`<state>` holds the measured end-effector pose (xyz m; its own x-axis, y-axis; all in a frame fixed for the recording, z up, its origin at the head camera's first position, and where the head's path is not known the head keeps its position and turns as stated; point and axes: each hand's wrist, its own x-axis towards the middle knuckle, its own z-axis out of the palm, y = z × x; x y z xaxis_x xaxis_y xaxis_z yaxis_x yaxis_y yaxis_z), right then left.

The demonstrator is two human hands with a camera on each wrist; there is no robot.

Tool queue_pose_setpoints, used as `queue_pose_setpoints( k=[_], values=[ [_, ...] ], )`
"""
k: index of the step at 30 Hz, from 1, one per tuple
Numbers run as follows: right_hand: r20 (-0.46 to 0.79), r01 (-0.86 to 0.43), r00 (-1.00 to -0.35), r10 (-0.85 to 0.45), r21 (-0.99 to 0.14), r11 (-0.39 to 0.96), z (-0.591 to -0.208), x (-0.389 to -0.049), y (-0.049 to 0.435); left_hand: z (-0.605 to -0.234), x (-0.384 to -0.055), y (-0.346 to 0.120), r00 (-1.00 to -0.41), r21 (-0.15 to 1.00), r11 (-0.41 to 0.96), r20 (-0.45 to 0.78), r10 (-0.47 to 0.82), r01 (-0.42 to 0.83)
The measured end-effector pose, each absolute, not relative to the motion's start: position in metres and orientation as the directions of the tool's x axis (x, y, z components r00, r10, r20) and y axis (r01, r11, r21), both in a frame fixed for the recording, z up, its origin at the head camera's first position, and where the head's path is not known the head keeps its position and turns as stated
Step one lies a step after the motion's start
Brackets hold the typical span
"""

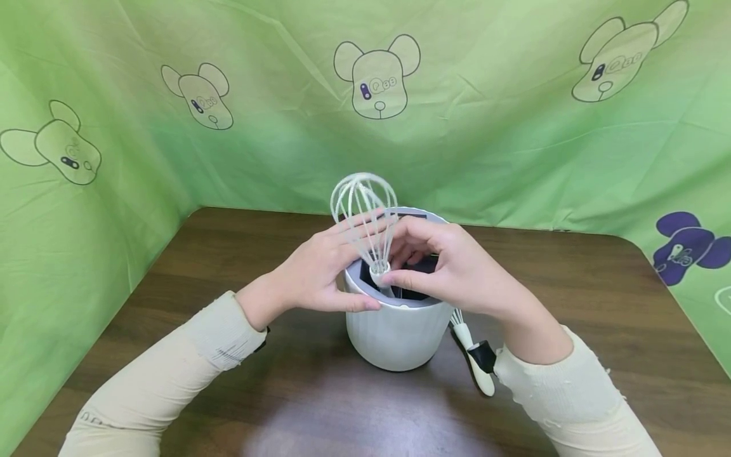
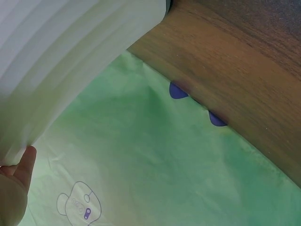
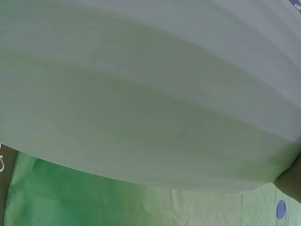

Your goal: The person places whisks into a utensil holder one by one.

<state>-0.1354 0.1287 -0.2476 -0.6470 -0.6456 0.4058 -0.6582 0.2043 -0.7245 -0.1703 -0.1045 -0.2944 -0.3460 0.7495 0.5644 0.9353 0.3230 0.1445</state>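
Note:
A white ribbed container (image 1: pixel 394 336) stands upright on the table, dark inside, with a grey inner rim. Out of its mouth rises a pale whisk (image 1: pixel 379 278), wire loops up and tilted slightly left. My right hand (image 1: pixel 462 270) pinches the whisk at its neck between thumb and fingers, over the opening. My left hand (image 1: pixel 320 270) rests at the container's left rim, fingers extended behind the wires and thumb along the front. In the left wrist view, a fingertip touches the ribbed wall (image 2: pixel 70 56). The lower whisk handle is hidden inside the container.
A smaller whisk (image 1: pixel 481 379) with a pale handle lies on the brown wooden table (image 1: pixel 274 393), right of the container and beside my right wrist. Green cloth (image 1: pixel 274 152) printed with bear heads hangs behind and along both sides of the table.

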Motion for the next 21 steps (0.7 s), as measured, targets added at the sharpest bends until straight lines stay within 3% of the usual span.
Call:
queue_pose_setpoints(
  k=[8,21],
  values=[
    [0.423,-0.667,-0.631,-0.650,-0.723,0.177,-0.247,-0.137,0.129,-0.295,-0.172,-0.103,-0.316,0.167,0.271,0.607,0.729,0.948],
    [0.442,-0.668,-0.698,-0.563,-0.686,0.288,-0.246,-0.125,0.140,-0.297,-0.171,-0.105,-0.352,0.172,0.310,0.561,0.749,0.935]
  ],
)
